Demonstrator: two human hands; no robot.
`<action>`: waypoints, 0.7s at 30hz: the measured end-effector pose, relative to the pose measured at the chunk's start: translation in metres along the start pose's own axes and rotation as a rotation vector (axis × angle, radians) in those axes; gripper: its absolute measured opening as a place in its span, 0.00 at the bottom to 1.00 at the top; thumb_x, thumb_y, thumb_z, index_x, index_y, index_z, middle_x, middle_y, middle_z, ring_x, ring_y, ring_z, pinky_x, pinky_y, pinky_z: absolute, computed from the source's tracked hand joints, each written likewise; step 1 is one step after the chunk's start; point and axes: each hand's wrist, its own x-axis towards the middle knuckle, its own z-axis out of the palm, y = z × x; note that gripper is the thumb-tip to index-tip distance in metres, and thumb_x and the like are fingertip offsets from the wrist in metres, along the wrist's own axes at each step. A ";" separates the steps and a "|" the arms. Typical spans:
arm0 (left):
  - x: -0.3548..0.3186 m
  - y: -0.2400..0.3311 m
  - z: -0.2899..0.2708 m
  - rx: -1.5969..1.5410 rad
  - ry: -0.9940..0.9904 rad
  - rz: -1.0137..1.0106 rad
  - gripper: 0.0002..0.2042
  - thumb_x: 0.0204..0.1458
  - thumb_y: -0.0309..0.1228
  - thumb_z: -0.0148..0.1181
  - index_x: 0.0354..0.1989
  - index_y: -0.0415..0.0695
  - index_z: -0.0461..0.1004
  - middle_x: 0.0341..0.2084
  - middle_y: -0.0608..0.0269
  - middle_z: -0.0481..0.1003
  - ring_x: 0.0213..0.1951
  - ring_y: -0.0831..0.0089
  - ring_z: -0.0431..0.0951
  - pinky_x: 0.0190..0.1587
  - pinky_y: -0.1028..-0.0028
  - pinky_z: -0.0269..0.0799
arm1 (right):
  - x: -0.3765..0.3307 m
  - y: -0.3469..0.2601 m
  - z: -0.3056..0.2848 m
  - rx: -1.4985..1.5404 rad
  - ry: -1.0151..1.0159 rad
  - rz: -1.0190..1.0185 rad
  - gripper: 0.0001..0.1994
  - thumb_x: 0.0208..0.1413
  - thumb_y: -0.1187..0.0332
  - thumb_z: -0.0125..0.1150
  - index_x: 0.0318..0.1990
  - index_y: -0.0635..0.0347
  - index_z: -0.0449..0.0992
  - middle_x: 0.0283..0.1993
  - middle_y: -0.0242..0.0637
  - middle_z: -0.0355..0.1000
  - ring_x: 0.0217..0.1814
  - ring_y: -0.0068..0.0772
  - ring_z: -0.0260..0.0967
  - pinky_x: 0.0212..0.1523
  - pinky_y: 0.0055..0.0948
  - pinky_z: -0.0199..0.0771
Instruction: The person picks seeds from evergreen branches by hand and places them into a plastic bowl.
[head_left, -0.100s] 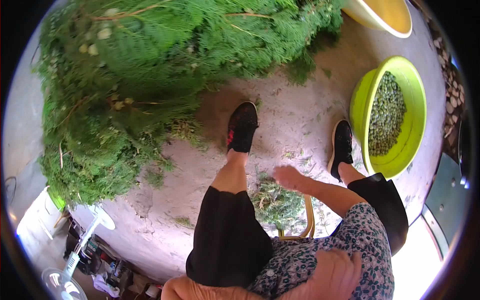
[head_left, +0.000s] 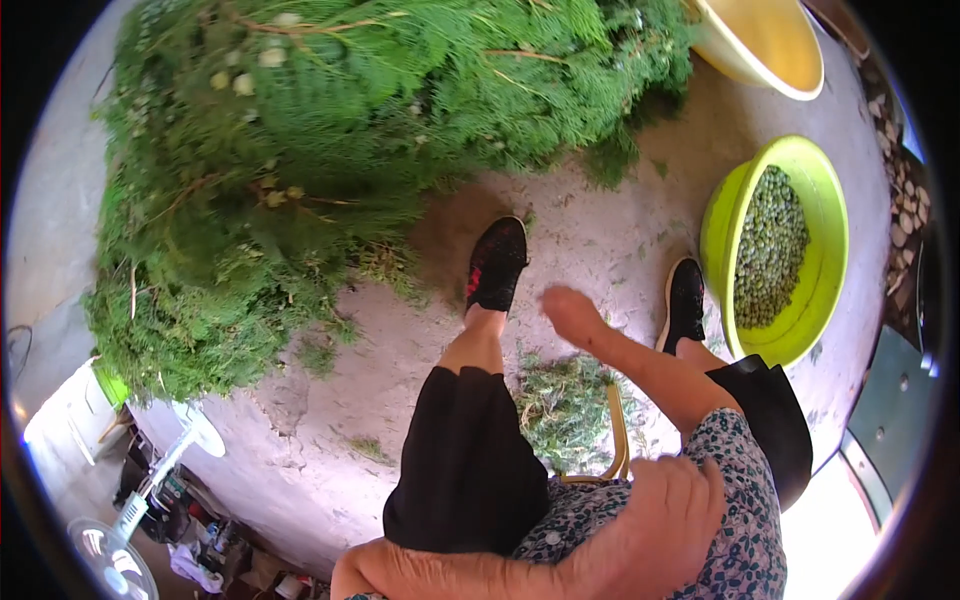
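My left hand (head_left: 665, 515) lies across my lap in front of the patterned shirt (head_left: 735, 500), back of the hand up. Its fingers are loosely bent and slightly apart, with no object visible in them. Over the floor between my legs is my right hand (head_left: 572, 316), knuckles toward me. It is slightly blurred, and its fingers are folded out of sight. Beneath my right forearm lies a small heap of green clippings (head_left: 565, 410). A big pile of leafy evergreen branches (head_left: 420, 90) covers the floor ahead and to the left, bearing several pale cones.
At my right a lime-green basin (head_left: 828, 280) holds many small green cones or berries. A yellow basin (head_left: 765, 45) stands beyond it. My black shoes (head_left: 497, 262) are on the concrete floor. A white fan (head_left: 115, 560) and clutter stand at lower left; a yellow curved frame (head_left: 618, 430) is below me.
My right hand has risen a little, away from the clippings. My left hand and forearm have shifted slightly upward over my lap. The whole scene sits a bit lower in view.
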 end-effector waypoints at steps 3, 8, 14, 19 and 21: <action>-0.003 -0.007 -0.008 0.006 0.073 -0.073 0.15 0.40 0.31 0.49 0.35 0.34 0.70 0.22 0.61 0.67 0.28 0.70 0.66 0.29 0.72 0.60 | 0.088 -0.053 -0.074 0.194 0.497 -0.063 0.07 0.43 0.78 0.51 0.33 0.65 0.71 0.32 0.46 0.69 0.34 0.48 0.66 0.34 0.36 0.68; -0.003 -0.026 -0.012 0.003 0.307 -0.057 0.18 0.38 0.30 0.50 0.37 0.30 0.67 0.20 0.63 0.64 0.23 0.73 0.64 0.23 0.76 0.57 | 0.167 -0.161 -0.122 0.649 0.474 -0.142 0.09 0.49 0.76 0.50 0.39 0.65 0.71 0.33 0.42 0.69 0.26 0.35 0.69 0.27 0.25 0.69; 0.005 -0.039 -0.006 -0.079 0.592 -0.198 0.12 0.36 0.32 0.55 0.29 0.39 0.67 0.18 0.66 0.64 0.23 0.73 0.67 0.23 0.75 0.59 | 0.223 -0.198 -0.104 0.687 0.262 0.090 0.17 0.47 0.68 0.55 0.46 0.64 0.69 0.37 0.46 0.68 0.27 0.33 0.70 0.29 0.26 0.69; -0.005 -0.056 -0.014 -0.052 0.643 -0.255 0.13 0.34 0.32 0.57 0.29 0.42 0.66 0.20 0.66 0.66 0.25 0.71 0.69 0.25 0.73 0.60 | 0.214 -0.204 -0.100 0.284 0.457 -0.086 0.12 0.43 0.68 0.58 0.37 0.60 0.74 0.28 0.46 0.68 0.31 0.45 0.67 0.34 0.33 0.67; -0.003 -0.059 -0.010 -0.042 0.659 -0.298 0.12 0.34 0.31 0.56 0.29 0.42 0.67 0.21 0.65 0.67 0.26 0.70 0.70 0.25 0.72 0.61 | 0.207 -0.209 -0.113 0.238 0.516 -0.109 0.07 0.42 0.69 0.58 0.31 0.58 0.76 0.26 0.43 0.67 0.30 0.45 0.66 0.31 0.33 0.66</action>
